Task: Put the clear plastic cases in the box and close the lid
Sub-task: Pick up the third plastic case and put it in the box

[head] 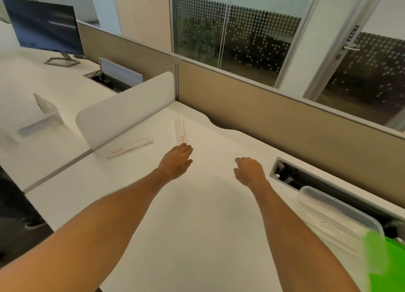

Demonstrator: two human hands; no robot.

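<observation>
We're at the reach stage, nothing packed yet afaict. L hand (pixel 176 161) is stretched fwd, fingers straight and together, tips at or just short of the near end of the upright case (pixel 181 131). Can't tell if there's contact; not gripping anything. R hand (pixel 249 171) hovers over the desk (pixel 197 226) w/ fingers loosely curled, holding nothing.

Cases: two long clear plastic ones, both w/ red labels near one end. One runs away from us toward the desk's far edge, right by the L fingertips. The flat case (pixel 129 148) lies crosswise just beside the white divider (pixel 125 107), left of the L hand, apart from it.

Box (pixel 341 223) is clear plastic, sits at desk's right edge near the cable tray (pixel 287 175), well apart from both cases. Green lid (pixel 381 261) is at lower right by the box, blurry, so can't say if hinged or loose.

Our read: L takes the nearer case since it's on that side; R stays free prob for the box/lid. Cases are thin and low on the desk, so picking up likely needs an edge pinch or a slide. Long carry across to the box.
</observation>
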